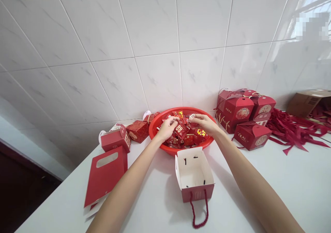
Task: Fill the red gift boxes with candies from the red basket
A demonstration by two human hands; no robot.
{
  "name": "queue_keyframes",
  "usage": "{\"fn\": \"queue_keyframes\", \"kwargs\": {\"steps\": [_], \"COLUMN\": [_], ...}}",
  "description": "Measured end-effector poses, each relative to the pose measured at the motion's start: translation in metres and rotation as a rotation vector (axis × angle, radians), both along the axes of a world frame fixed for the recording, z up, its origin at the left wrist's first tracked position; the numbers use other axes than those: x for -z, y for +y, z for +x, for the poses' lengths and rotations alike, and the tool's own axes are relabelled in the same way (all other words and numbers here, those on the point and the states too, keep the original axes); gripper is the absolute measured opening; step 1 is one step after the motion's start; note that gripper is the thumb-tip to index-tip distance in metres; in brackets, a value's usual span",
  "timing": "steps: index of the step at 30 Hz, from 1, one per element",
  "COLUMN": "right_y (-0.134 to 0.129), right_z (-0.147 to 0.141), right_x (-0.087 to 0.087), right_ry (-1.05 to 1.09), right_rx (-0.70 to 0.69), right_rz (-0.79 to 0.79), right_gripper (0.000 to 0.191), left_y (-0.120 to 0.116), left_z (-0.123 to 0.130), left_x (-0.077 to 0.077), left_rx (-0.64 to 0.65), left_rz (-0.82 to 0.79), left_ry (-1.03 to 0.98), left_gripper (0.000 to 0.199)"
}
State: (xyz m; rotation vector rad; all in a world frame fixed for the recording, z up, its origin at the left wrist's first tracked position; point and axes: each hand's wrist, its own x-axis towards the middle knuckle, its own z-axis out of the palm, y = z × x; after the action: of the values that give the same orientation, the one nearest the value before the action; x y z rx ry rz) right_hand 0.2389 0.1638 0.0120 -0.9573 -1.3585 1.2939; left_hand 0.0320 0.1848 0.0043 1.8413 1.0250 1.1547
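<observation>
A red plastic basket [170, 151] against the wall holds many small red wrapped candies [181, 131], some with gold print. Both hands reach over it. My left hand [167, 128] is closed above the basket's left side, fingertips together; what it pinches, if anything, is hard to make out. On the right, my right hand [205, 122] pinches a small white-and-red candy packet [191, 116] between thumb and fingers. In front of the basket stands an open gift box [198, 194], white inside and bare, with a dark red rope handle [199, 225] hanging toward me.
Finished-looking red gift boxes [238, 112] are stacked at right, beside loose dark red ribbons [287, 129] and a cardboard carton [305, 103]. At left lie flat red box blanks [104, 178], a closed red box [115, 140] and a patterned red box [138, 130]. A tiled wall [157, 84] bounds the table.
</observation>
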Motion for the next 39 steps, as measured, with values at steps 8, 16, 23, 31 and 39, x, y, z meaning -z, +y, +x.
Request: {"fn": "queue_keyframes", "kwargs": {"steps": [8,16,23,31,39], "right_y": [-0.005,0.003,0.011,0.011,0.006], "right_z": [0.000,0.002,0.002,0.001,-0.002], "right_x": [-0.003,0.006,0.014,0.013,0.008], "right_ry": [-0.029,-0.033,0.087,0.094,0.054], "right_rx": [-0.211,0.063,0.292,0.288,0.274], "right_rz": [-0.005,0.045,0.087,0.090,0.081], "right_gripper": [0.034,0.037,0.036,0.035,0.027], "left_y": [-0.001,-0.002,-0.004,-0.005,-0.008], "left_z": [-0.001,0.003,0.004,0.004,0.006], "left_x": [-0.001,0.005,0.004,0.006,0.000], "left_rx": [0.008,0.003,0.179,0.210,0.206], "left_rz": [-0.045,-0.085,-0.047,-0.152,-0.220], "left_ry": [-0.058,0.254,0.893,0.820,0.892], "left_gripper": [0.019,0.028,0.063,0.054,0.070]}}
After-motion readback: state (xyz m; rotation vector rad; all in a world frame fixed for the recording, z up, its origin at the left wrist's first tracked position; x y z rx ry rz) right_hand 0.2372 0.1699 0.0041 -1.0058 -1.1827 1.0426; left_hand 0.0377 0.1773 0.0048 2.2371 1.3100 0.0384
